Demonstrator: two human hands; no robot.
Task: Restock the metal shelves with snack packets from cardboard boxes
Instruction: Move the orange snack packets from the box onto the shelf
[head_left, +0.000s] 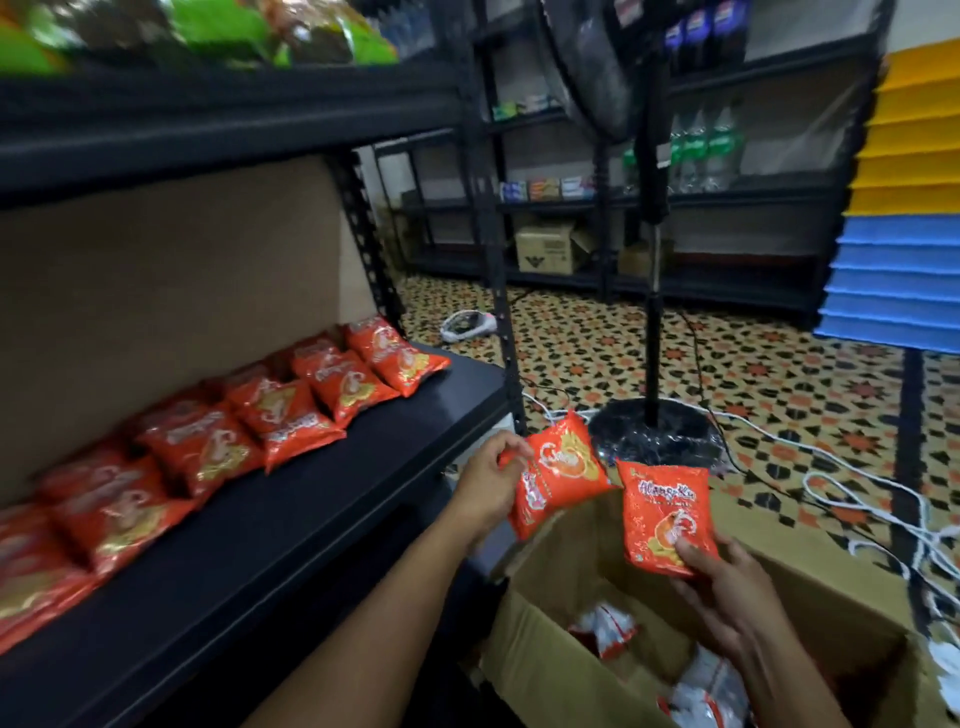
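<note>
Black metal shelf, lower tier: a row of orange packets along the back, bare front strip lying up and left of both hands. Open brown cardboard box, below right, holding more packets. Left hand, nearer the shelf, grips a tilted orange snack packet; right hand pinches a second orange packet upright above the box.

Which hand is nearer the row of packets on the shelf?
Left. The left hand holds a packet just off the shelf's front edge, near the row of packets; the right hand is over the cardboard box.

Packets line the shelf, left of the box.
</note>
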